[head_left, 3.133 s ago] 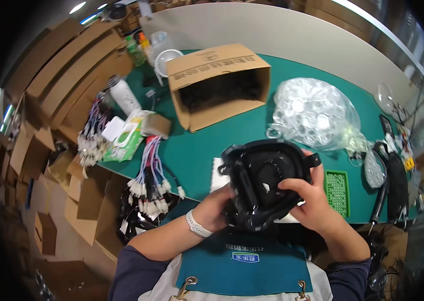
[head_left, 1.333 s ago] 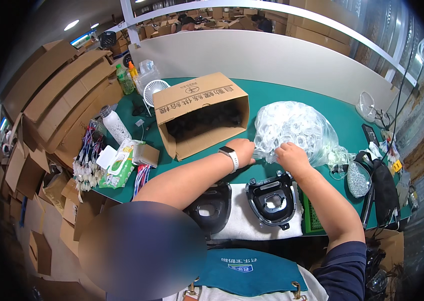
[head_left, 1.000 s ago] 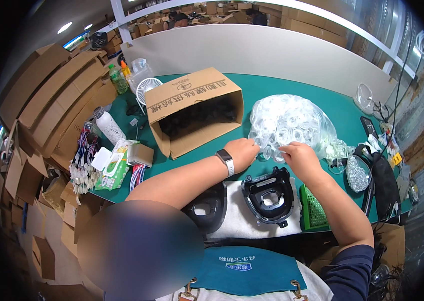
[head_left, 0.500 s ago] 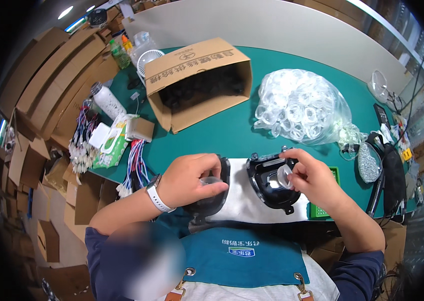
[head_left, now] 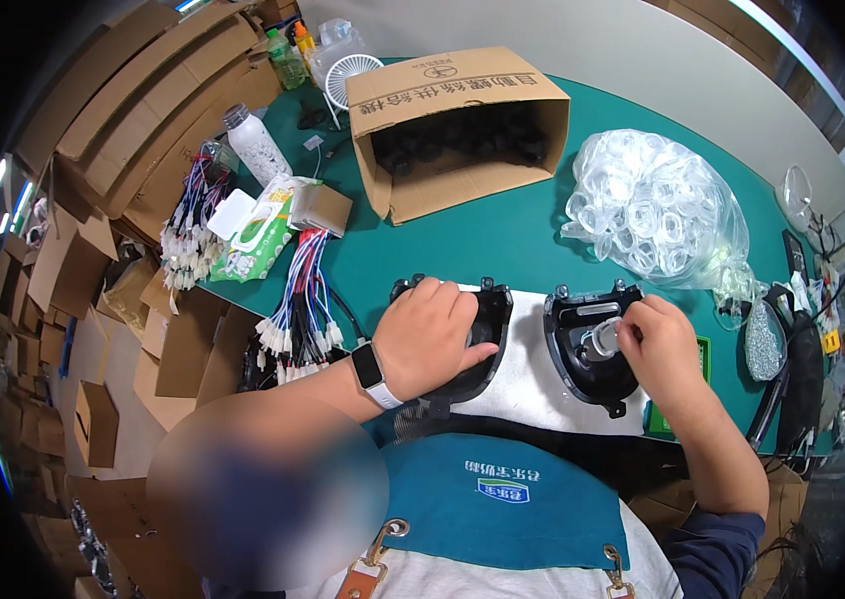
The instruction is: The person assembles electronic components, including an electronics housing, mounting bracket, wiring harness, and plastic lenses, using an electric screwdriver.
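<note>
Two black plastic housings lie on a white cloth at the table's near edge. Over the left housing my left hand is bent, palm down, with its thumb reaching inside the rim. The hand appears to grip that housing; its fingertips and whatever lies under the palm are hidden. At the right housing my right hand pinches a clear plastic ring between thumb and fingers, in the housing's hollow. Whether the ring touches the housing's floor is hard to tell.
Beyond stand an open cardboard box of dark parts and a clear bag of plastic rings. Bundled wires, a wipes pack, a white bottle and a small fan line the left. A green tray sits right.
The view has shifted, so the scene sits farther right. My left hand has turned palm down over the left housing; the clear ring seen in it is now hidden. My right hand still pinches its ring.
</note>
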### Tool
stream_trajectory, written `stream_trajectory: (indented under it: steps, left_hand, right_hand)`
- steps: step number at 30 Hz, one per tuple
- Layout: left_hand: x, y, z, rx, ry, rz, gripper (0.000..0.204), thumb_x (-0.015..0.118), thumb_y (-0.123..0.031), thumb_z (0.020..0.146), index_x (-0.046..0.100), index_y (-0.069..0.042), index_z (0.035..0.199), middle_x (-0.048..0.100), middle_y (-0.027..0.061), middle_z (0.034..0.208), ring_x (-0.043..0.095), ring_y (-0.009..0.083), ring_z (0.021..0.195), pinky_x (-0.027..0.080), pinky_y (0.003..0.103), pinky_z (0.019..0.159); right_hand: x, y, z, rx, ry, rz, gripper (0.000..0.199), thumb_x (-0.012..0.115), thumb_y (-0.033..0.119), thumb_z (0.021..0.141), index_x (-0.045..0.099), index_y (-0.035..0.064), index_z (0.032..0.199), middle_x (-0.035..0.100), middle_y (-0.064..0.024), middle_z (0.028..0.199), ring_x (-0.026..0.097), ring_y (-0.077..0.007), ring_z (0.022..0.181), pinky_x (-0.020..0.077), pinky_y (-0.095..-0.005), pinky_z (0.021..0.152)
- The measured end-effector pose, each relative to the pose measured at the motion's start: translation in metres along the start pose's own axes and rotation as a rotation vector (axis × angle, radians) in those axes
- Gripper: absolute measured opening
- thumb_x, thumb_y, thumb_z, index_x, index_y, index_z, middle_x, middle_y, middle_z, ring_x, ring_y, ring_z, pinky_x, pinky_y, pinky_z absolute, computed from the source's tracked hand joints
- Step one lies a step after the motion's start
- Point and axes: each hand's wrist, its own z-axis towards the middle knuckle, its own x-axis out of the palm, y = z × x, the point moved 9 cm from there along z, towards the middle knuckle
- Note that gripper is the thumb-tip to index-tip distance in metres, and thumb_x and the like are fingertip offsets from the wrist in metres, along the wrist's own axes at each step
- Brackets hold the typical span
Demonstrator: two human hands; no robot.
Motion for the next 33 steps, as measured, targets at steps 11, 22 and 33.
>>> stream_trajectory:
  steps: [11, 22, 33]
  left_hand:
    - [0.003, 0.004, -0.006, -0.095, 0.088, -0.004, 0.049, 0.077, -0.043, 0.071, 0.053, -0.002, 0.087, 0.05, 0.0125, 0.083, 0.05, 0.0288, 0.079, 0.044, 0.037, 0.073]
    - [-0.035, 0.016, -0.043, -0.091, 0.059, -0.151, 0.056, 0.076, -0.034, 0.072, 0.058, -0.004, 0.116, 0.056, 0.0135, 0.118, 0.052, 0.0336, 0.111, 0.041, 0.044, 0.093]
    - [0.001, -0.001, -0.061, 0.029, 0.317, -0.167, 0.08, 0.063, -0.064, 0.075, 0.053, -0.008, 0.132, 0.05, 0.0108, 0.139, 0.044, 0.0285, 0.131, 0.029, 0.048, 0.104]
  right_hand:
    - [0.031, -0.001, -0.007, 0.04, 0.224, -0.233, 0.017, 0.064, 0.018, 0.082, 0.066, 0.005, 0.072, 0.061, -0.0109, 0.079, 0.06, -0.0296, 0.082, 0.0503, -0.0399, 0.074]
    - [-0.002, 0.022, -0.022, -0.128, 0.167, -0.101, 0.044, 0.072, 0.016, 0.077, 0.06, 0.0058, 0.118, 0.059, -0.011, 0.123, 0.055, -0.0307, 0.112, 0.0466, -0.0381, 0.087]
    - [0.025, 0.021, -0.047, -0.133, 0.43, -0.084, 0.062, 0.072, 0.033, 0.078, 0.055, 0.0097, 0.132, 0.049, -0.0111, 0.142, 0.042, -0.0308, 0.133, 0.0343, -0.0456, 0.102]
